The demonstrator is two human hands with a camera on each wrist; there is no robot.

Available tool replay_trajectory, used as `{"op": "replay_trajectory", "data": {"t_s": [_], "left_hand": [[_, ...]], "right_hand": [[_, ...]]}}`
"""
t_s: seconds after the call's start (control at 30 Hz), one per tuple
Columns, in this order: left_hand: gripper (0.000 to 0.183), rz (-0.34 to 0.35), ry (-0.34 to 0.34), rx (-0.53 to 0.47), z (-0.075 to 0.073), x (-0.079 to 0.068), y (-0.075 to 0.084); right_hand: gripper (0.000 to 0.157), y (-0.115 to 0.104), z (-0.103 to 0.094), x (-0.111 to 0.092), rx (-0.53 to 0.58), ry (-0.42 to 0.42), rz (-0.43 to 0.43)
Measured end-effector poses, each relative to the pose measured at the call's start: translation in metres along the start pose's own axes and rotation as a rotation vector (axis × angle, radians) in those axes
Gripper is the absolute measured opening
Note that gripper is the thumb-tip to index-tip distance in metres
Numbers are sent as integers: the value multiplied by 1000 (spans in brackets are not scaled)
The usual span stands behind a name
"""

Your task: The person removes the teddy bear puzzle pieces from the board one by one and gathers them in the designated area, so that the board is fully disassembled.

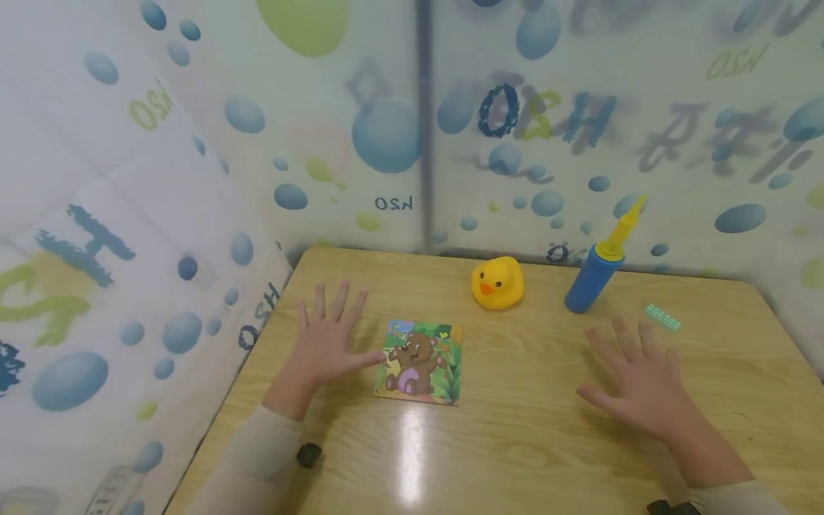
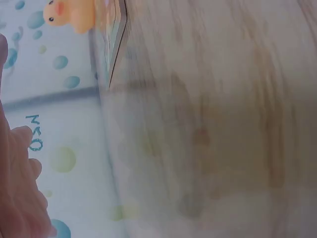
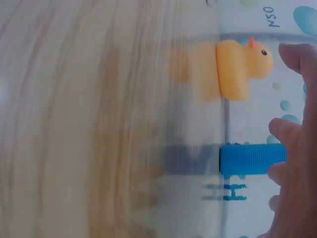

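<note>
My left hand [image 1: 326,342] is held above the left part of the wooden table, palm down with fingers spread. Its thumb tip overlaps the left edge of a square bear picture [image 1: 418,363] in the head view; the left wrist view shows the hand [image 2: 20,183] raised off the surface. On the right, my right hand [image 1: 640,383] is also spread and holds nothing. Beyond its fingers stand a blue hand pump [image 1: 591,280] with a yellow top and, farther right, a small mint-green studded strip [image 1: 662,317]. A yellow rubber duck [image 1: 498,284] sits between the hands, farther back.
The wooden table [image 1: 515,443] meets patterned curtains [image 1: 360,179] at its back and left sides. A bright light reflection lies on the tabletop below the bear picture. Dark wrist straps [image 1: 309,455] show at both sleeves.
</note>
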State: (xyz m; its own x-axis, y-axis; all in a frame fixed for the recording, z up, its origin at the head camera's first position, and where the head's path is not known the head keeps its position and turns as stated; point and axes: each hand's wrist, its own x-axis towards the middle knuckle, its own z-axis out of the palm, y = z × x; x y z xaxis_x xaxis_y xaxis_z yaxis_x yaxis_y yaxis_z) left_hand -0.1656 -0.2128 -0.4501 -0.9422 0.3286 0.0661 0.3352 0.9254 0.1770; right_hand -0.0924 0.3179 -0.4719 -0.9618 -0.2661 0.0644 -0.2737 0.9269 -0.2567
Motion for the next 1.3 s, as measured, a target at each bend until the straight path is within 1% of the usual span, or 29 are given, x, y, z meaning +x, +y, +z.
{"op": "replay_trajectory", "data": {"t_s": [0.07, 0.13, 0.27, 0.33, 0.43, 0.53, 0.6, 0.67, 0.73, 0.83, 0.9, 1.07, 1.17, 1.3], "left_hand": [[120, -11, 4, -40, 4, -2, 0], [118, -11, 7, -105, 10, -4, 0], [110, 0, 4, -286, 24, -9, 1], [107, 11, 10, -389, 31, -12, 2], [105, 14, -12, -504, 40, -15, 2], [110, -18, -58, -551, 49, -18, 3], [112, -42, -76, -562, 54, -22, 5], [112, -34, -72, -549, 58, -24, 6], [112, -6, -64, -531, 60, -26, 8], [114, 39, -61, -492, 61, -27, 9], [116, 44, -69, -473, 61, -27, 9], [118, 53, -56, -448, 64, -28, 6], [117, 58, -54, -446, 66, -28, 7], [117, 61, -60, -444, 66, -27, 8]], "right_hand": [[92, -6, 4, 3, 52, -10, -12], [88, -12, 10, 7, 114, 5, -38], [82, -26, 21, 15, 222, 49, -107], [79, -34, 27, 19, 264, 66, -126], [74, -46, 35, 26, 316, 61, -109], [66, -56, 44, 32, 368, 52, -80], [60, -62, 51, 36, 392, 55, -75], [52, -67, 58, 41, 408, 79, -89], [46, -73, 64, 45, 397, 117, -114], [41, -83, 73, 52, 371, 165, -143], [40, -89, 78, 57, 349, 189, -159], [41, -104, 92, 72, 310, 235, -202], [41, -115, 98, 80, 297, 237, -220], [44, -131, 99, 91, 284, 221, -234]]}}
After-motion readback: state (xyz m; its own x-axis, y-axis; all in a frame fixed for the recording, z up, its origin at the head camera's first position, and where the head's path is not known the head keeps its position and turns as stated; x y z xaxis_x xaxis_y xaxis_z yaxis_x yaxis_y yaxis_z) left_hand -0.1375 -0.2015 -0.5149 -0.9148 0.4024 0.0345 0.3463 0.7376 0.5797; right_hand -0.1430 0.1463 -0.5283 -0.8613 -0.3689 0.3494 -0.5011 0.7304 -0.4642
